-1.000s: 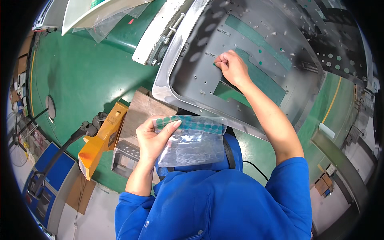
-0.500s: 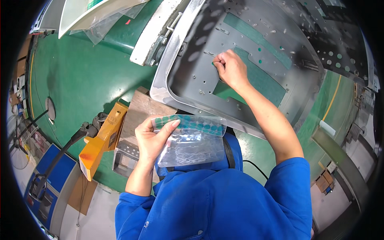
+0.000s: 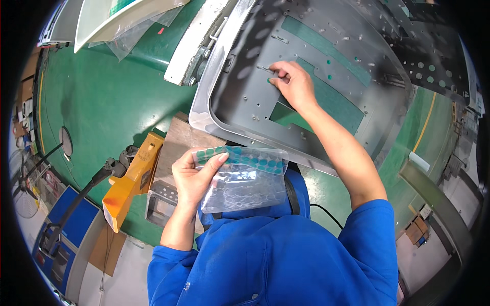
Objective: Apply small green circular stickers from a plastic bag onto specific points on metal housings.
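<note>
My left hand (image 3: 196,172) pinches the upper edge of a clear plastic sheet (image 3: 247,191) in front of my body. Rows of green round stickers (image 3: 260,162) run along the sheet's top strip. Over the inside of a large grey metal housing (image 3: 242,84), my right hand (image 3: 295,86) is bent, thumb and forefinger slightly apart at the tips. A small green round sticker (image 3: 269,80) shows at the thumb tip, close to a small metal stud on the panel. Rectangular cut-outs and several studs and holes surround that hand.
Left of the housing stand a wooden block (image 3: 178,140) and a yellow metal piece (image 3: 133,176). A white painted beam (image 3: 189,48) lies against its upper left side. A perforated dark panel (image 3: 434,61) is at the far right. A black cable (image 3: 326,213) curves across the floor beside me.
My right forefinger has lifted from the thumb, opening a small gap, and the hand has shifted slightly left. My left hand and the sheet stay about where they were.
</note>
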Demonstrator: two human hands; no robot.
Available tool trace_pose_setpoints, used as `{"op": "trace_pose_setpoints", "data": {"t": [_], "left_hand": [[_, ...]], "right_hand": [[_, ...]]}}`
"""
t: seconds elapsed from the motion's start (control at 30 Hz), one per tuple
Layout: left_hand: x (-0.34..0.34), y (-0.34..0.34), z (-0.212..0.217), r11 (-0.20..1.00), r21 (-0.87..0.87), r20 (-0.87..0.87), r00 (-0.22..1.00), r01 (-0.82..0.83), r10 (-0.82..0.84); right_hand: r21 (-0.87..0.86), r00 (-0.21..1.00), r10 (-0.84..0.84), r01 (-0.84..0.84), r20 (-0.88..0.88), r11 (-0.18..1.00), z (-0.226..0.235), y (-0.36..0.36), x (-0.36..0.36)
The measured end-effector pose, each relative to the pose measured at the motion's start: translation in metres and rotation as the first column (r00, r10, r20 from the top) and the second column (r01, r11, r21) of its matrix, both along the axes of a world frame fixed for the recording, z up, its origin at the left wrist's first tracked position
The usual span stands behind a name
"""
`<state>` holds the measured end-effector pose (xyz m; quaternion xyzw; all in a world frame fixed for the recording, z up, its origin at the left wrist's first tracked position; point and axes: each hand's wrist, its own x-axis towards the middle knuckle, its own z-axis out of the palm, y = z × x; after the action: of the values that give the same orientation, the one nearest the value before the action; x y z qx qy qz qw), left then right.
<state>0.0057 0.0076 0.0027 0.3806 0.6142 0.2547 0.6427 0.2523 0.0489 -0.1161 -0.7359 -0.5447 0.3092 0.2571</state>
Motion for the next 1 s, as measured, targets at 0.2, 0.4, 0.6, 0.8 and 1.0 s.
{"op": "trace_pose_setpoints", "data": {"t": [0.2,0.4,0.6,0.8,1.0], "left_hand": [[0.0,-0.003,0.003,0.996,0.089,0.033,0.999,-0.001,-0.002],[0.005,0.001,0.014,0.985,0.166,0.083,0.994,0.052,-0.066],[0.028,0.005,0.016,0.951,0.234,0.129,0.963,0.203,-0.237],[0.05,0.007,0.019,0.899,0.204,0.156,0.894,0.388,-0.421],[0.066,0.007,0.02,0.853,0.25,0.134,0.856,0.458,-0.499]], "right_hand": [[-0.275,0.993,-0.045,0.072,0.105,0.959,0.018,0.021,0.002],[-0.151,0.89,-0.07,0.002,-0.45,0.989,0.022,0.005,0.031],[0.051,0.833,0.43,-0.441,-0.349,0.896,0.157,-0.059,-0.012],[-0.019,0.857,0.204,-0.241,-0.474,0.97,0.149,-0.088,0.008],[-0.085,0.798,-0.021,-0.038,-0.602,0.996,0.15,-0.102,0.012]]}}
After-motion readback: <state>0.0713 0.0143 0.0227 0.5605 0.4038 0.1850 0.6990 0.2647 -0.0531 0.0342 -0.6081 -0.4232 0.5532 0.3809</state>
